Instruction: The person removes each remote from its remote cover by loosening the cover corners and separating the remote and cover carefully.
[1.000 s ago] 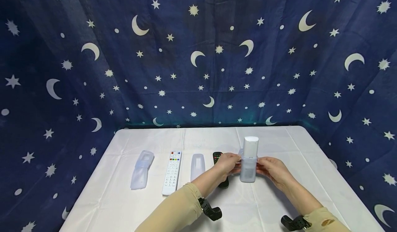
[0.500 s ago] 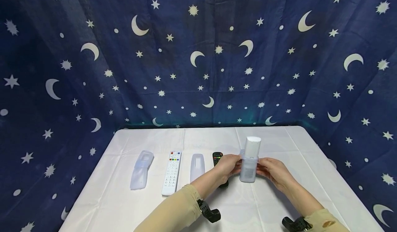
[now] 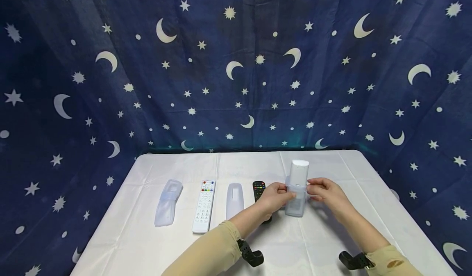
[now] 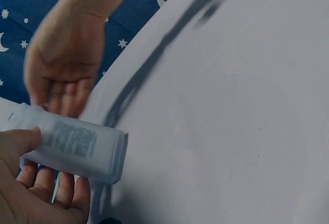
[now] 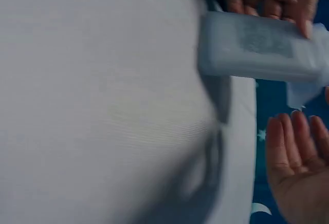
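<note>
A white remote control [image 3: 299, 171] stands upright, its lower part inside a frosted silicone cover [image 3: 295, 207] whose upper part is folded back. My left hand [image 3: 273, 200] grips the covered remote from the left, thumb across its face, fingers behind. A dark printed label shows through the cover [image 4: 72, 139] in the left wrist view. My right hand [image 3: 329, 195] is at the right side, fingertips right by the cover's folded edge. In the right wrist view, the fingers of the right hand [image 5: 300, 157] are extended below the cover, with a gap between.
On the white table [image 3: 121, 226] lie a frosted cover [image 3: 167, 204] with a folded top, a white remote [image 3: 204, 206], a second frosted cover [image 3: 234, 202] and a black remote [image 3: 259, 188] partly behind my left hand. A dark starry curtain [image 3: 236, 83] stands behind.
My left thumb has come round onto the face of the cover. My right fingers have let go of its side and shifted slightly up and right. The remote tilted a little right.
</note>
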Demonstrator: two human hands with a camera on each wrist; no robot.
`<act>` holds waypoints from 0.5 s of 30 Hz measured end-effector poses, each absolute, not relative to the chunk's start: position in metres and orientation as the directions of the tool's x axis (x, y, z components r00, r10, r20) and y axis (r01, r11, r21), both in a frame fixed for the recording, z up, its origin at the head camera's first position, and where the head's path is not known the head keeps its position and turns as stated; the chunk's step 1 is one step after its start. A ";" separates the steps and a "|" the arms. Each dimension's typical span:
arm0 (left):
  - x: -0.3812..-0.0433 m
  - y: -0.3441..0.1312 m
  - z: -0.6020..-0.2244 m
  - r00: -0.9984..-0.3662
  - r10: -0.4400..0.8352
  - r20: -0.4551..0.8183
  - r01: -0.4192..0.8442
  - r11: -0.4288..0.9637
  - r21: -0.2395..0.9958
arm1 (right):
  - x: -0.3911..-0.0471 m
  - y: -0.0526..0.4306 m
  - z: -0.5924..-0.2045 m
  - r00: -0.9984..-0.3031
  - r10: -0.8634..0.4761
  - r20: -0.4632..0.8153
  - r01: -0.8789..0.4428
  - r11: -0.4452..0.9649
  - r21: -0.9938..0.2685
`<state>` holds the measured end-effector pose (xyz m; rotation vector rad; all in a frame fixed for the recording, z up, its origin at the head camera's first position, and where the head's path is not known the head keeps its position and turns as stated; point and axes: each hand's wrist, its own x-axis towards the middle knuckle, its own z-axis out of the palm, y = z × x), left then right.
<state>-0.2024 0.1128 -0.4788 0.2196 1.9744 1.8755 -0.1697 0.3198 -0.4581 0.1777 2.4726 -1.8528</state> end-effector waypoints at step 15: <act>-0.204 0.114 -0.476 -0.922 0.334 -0.198 -0.172 0.105 0.979 | -0.198 0.311 -0.427 -0.998 -0.060 0.025 -0.042 0.302 -0.952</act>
